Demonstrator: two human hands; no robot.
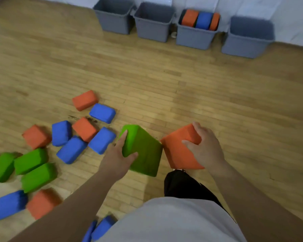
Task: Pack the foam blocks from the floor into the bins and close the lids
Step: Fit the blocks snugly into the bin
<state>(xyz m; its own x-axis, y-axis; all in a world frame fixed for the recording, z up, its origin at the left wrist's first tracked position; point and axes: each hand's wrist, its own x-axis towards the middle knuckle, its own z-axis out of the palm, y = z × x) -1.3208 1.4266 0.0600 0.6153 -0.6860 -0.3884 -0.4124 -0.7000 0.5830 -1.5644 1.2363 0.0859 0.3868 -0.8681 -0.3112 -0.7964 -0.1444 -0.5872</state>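
My left hand (118, 159) grips a green foam block (144, 154) by its left end, held above the floor. My right hand (205, 147) grips an orange foam block (177, 151) from its right side; the two blocks touch at one corner. Several orange, blue and green blocks (72, 149) lie scattered on the wooden floor at the left. Four grey bins stand open along the far wall. The third bin (193, 37) holds orange and blue blocks standing on edge. The first bin (115, 20), the second bin (153, 25) and the fourth bin (247, 42) show no blocks inside.
A white wall (252, 6) runs behind the bins. Bare wooden floor (164, 75) stretches between me and the bins. My dark trouser leg (182, 184) and grey shirt fill the bottom of the view. No lids are visible.
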